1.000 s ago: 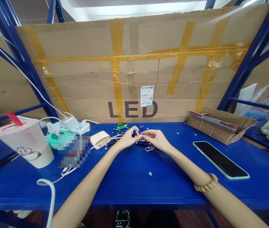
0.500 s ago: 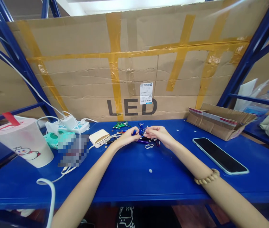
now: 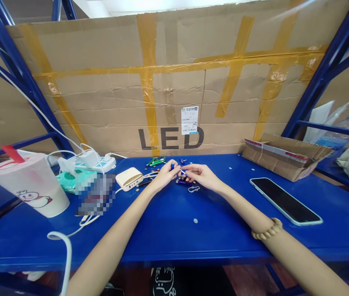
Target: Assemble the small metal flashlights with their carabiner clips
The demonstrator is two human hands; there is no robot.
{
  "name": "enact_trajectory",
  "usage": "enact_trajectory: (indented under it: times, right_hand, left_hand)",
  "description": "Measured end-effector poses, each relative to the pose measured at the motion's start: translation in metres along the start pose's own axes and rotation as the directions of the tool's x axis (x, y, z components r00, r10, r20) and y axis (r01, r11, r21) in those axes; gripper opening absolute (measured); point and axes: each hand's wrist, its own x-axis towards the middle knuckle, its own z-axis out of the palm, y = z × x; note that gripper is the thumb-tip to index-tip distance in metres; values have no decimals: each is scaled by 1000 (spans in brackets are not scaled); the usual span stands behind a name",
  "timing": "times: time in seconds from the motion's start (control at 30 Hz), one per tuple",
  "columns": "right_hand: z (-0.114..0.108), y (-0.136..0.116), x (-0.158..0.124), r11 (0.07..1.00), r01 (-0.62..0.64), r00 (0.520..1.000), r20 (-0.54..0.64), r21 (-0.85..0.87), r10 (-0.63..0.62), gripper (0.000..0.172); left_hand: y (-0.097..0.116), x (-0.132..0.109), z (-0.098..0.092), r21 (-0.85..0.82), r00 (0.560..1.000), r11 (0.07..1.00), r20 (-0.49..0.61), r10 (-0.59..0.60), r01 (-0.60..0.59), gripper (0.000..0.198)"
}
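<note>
My left hand [image 3: 166, 176] is closed on a small shiny blue tube-like piece [image 3: 172, 166], most of it covered by the fingers. Close on its right, my right hand [image 3: 203, 176] pinches a slim blue-and-silver piece [image 3: 183, 173] whose exact kind is too small to tell. The fingertips of both hands almost meet. Beneath them lie purple metallic tubes [image 3: 181, 181], partly hidden by the right hand. A white clip shaped like a carabiner [image 3: 193, 189] rests just in front. Behind the left hand is a small pile of green metallic tubes [image 3: 156, 161].
Left of the hands stand a cream power bank [image 3: 129, 179] with cables, a blurred dark flat item [image 3: 97, 195], a teal tissue pack [image 3: 76, 181], a power strip [image 3: 102, 163] and a drink cup [image 3: 38, 189]. On the right are a phone [image 3: 285, 201] and an open cardboard box [image 3: 285, 156].
My right hand has shifted slightly left, bringing its fingertips closer to my left hand. The slim piece in it now points toward the left fingers.
</note>
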Motion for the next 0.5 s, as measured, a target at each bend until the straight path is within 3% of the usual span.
enact_trajectory:
  times: [0.2, 0.37, 0.5]
  right_hand:
    - [1, 5, 0, 987, 101, 994, 54, -125, -95, 34]
    - [1, 8, 1, 969, 126, 992, 16, -210, -126, 36]
    - [0, 8, 0, 893, 210, 975, 16, -399, -222, 37]
  left_hand:
    - [-5, 1, 0, 98, 1000, 995, 17, -15, 14, 30]
    - [-8, 1, 0, 159, 1000, 987, 22, -13, 9, 27]
    - [-9, 1, 2, 127, 1000, 992, 18, -5, 3, 27]
